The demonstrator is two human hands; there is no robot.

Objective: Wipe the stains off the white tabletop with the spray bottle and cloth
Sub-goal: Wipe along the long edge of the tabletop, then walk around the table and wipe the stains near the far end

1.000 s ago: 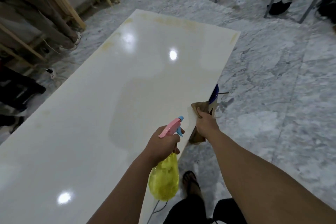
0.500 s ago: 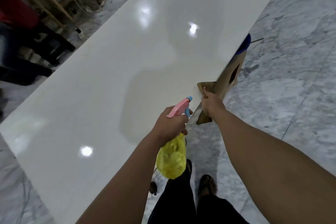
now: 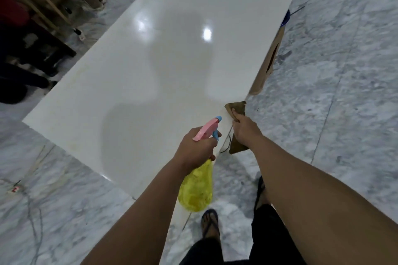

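The glossy white tabletop (image 3: pixel 163 66) stretches away from me, with faint yellowish staining near its left edge. My left hand (image 3: pixel 195 149) grips a spray bottle (image 3: pixel 197 187) with a yellow body and a pink head, its blue nozzle aimed over the table. My right hand (image 3: pixel 245 132) holds a brown cloth (image 3: pixel 235 107) against the table's right edge; part of the cloth hangs below the edge.
A brown cardboard piece (image 3: pixel 268 64) with a blue item (image 3: pixel 286 18) leans under the right edge. Grey marble floor (image 3: pixel 333 84) surrounds the table. Wooden frames and dark furniture (image 3: pixel 32 34) stand at the left. My sandalled feet (image 3: pixel 210 225) are by the near corner.
My view has tilted down and moved along the table, so its near end now shows. Both hands keep their holds; the cloth stays on the right edge.
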